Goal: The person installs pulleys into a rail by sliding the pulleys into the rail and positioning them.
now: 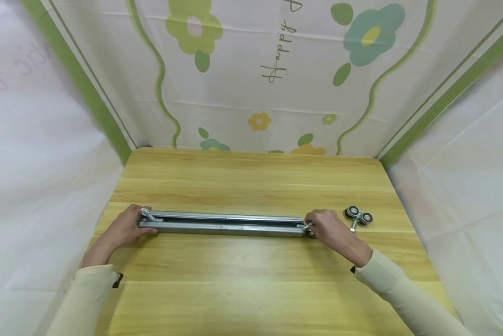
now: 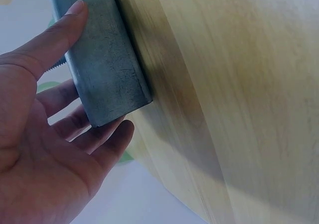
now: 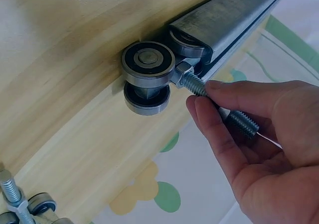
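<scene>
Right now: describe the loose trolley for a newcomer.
On the wooden table, follow the metal rail to the right hand. Just right of that hand lies the loose trolley; unlike the gripped trolley, it touches neither rail nor hand.

rail (image 1: 220,228): mtl, scratched | bolt (image 3: 193,83): shiny mtl, thrd'd | tbl (image 1: 243,270): wood-grain, smth, semi-gloss

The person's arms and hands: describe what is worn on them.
The left sleeve and right sleeve are long, plain and pale cream. A small dark piece shows at the left sleeve's end, another at the right's. The left hand and right hand wear no gloves.
</scene>
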Demonstrator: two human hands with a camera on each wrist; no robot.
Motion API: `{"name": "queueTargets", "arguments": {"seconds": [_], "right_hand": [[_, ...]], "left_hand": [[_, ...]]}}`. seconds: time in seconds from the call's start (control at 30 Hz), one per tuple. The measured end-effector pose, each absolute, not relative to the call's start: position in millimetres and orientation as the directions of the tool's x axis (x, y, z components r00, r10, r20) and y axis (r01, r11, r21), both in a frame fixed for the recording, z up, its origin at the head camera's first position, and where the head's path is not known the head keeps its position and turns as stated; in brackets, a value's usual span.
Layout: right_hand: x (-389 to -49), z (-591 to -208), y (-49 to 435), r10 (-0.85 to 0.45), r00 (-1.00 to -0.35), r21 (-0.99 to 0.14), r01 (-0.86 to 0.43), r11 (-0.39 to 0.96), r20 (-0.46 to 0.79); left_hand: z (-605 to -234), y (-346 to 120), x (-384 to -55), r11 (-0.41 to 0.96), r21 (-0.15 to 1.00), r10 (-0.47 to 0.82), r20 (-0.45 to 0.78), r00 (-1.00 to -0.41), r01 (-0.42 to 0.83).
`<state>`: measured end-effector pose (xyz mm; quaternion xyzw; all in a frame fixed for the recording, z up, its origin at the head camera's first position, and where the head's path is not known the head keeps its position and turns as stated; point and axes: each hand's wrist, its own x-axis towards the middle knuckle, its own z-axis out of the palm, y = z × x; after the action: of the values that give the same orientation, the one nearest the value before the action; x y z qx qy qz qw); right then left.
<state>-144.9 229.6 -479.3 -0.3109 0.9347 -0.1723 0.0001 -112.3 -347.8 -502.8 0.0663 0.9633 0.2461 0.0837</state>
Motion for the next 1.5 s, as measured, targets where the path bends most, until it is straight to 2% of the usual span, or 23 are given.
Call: {"name": "queueTargets", "arguments": {"seconds": [0.77, 1.5], "right_hand": [[-153, -474, 204, -0.646, -0.756, -0.264, -0.648, 0.714, 0.11], [-158, -480, 158, -0.732, -0.664, -0.21, -0.746, 0.632, 0.154]], "left_hand": [[-507, -350, -114, 0.873, 0.477, 0.174, -0.111, -0.978, 0.102], [-508, -348, -113, 0.869, 0.485, 0.171, -0.108, -0.979, 0.099]]}}
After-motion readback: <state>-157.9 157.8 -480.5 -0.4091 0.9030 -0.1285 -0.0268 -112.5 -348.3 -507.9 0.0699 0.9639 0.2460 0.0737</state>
